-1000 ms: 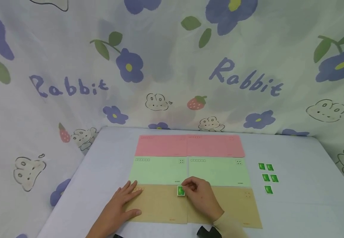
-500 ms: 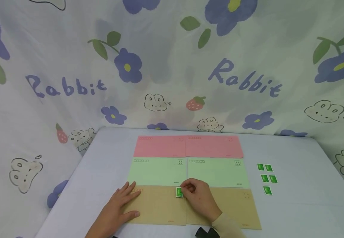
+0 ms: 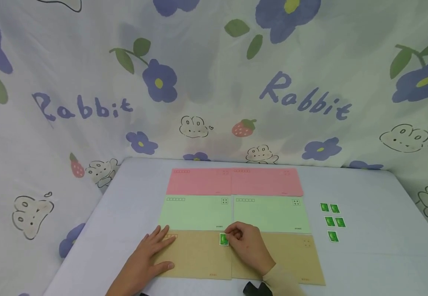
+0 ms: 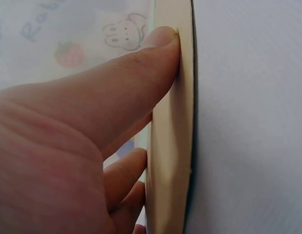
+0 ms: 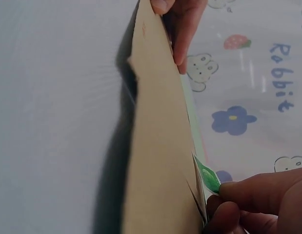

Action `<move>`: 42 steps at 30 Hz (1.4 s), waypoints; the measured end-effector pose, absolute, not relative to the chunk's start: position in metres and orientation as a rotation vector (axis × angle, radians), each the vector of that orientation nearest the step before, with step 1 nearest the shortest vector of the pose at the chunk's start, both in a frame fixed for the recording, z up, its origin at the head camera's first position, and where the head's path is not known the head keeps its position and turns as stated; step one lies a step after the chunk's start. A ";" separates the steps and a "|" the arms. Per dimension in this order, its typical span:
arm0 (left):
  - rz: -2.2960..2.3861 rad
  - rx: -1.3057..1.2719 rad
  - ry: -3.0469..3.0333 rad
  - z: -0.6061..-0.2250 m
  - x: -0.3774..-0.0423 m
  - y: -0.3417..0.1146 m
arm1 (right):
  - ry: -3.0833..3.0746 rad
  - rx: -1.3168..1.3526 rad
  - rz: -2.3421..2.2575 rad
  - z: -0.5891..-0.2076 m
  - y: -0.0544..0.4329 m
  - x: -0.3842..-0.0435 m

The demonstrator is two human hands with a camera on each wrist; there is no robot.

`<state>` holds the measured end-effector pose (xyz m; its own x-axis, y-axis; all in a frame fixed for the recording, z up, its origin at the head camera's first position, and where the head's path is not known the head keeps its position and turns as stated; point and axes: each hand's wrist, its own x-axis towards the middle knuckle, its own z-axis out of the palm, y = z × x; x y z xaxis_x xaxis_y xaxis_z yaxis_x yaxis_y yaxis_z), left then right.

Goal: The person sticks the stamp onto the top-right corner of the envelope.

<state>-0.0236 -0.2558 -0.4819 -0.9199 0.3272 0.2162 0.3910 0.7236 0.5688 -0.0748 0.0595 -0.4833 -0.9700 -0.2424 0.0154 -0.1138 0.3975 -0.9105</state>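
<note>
My left hand (image 3: 147, 255) rests with spread, straight fingers on the left part of a brown envelope (image 3: 195, 261). In the left wrist view its thumb (image 4: 141, 63) presses near the envelope's front edge. At that envelope's upper right corner, my right hand (image 3: 251, 248) pinches a small green stamp (image 3: 223, 239) by its right side, between thumb and index finger. Seen from the right wrist, the stamp (image 5: 208, 178) stands tilted, with one corner at the envelope's surface (image 5: 160, 146). A second brown envelope (image 3: 291, 259) lies partly under my right hand.
Two green envelopes (image 3: 195, 213) (image 3: 271, 216) lie behind the brown ones, and two pink envelopes (image 3: 199, 183) (image 3: 265, 183) farther back. Several loose green stamps (image 3: 329, 221) lie at the right on the white table (image 3: 376, 230). A patterned curtain (image 3: 214, 82) hangs behind.
</note>
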 end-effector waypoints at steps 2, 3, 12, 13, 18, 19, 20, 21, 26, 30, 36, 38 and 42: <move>-0.958 -0.592 -2.819 -0.482 -0.024 -0.256 | 2.535 -0.327 -1.624 -0.484 0.059 -0.075; -0.955 -0.595 -2.818 -0.482 -0.024 -0.256 | 2.539 -0.329 -1.621 -0.484 0.059 -0.075; -0.956 -0.599 -2.817 -0.484 -0.023 -0.257 | 2.568 -0.329 -1.613 -0.486 0.059 -0.075; -0.958 -0.597 -2.817 -0.484 -0.023 -0.257 | 2.573 -0.329 -1.612 -0.486 0.059 -0.075; -0.962 -0.591 -2.814 -0.484 -0.023 -0.257 | 2.579 -0.326 -1.619 -0.487 0.059 -0.076; -0.965 -0.591 -2.812 -0.484 -0.023 -0.257 | 2.582 -0.324 -1.617 -0.487 0.059 -0.076; -0.966 -0.592 -2.813 -0.484 -0.023 -0.257 | 2.583 -0.320 -1.614 -0.487 0.058 -0.076; -0.971 -0.591 -2.817 -0.484 -0.023 -0.257 | 2.590 -0.320 -1.609 -0.487 0.058 -0.075; -0.992 -0.576 -2.838 -0.483 -0.023 -0.257 | 2.624 -0.321 -1.575 -0.486 0.057 -0.074; -0.989 -0.574 -2.844 -0.482 -0.024 -0.258 | 2.641 -0.327 -1.561 -0.487 0.056 -0.074; -0.971 -0.586 -2.844 -0.481 -0.025 -0.258 | 2.662 -0.315 -1.528 -0.488 0.056 -0.075; -0.977 -0.580 -2.846 -0.481 -0.025 -0.258 | 2.668 -0.322 -1.528 -0.487 0.056 -0.075; -0.975 -0.578 -2.845 -0.479 -0.024 -0.257 | 2.680 -0.343 -1.534 -0.486 0.056 -0.074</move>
<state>-0.0240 -0.2569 -0.4788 -0.9257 0.3250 0.1935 0.3753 0.7262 0.5759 -0.0743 0.0556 -0.4864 -0.9750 -0.2075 0.0794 -0.1736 0.4882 -0.8553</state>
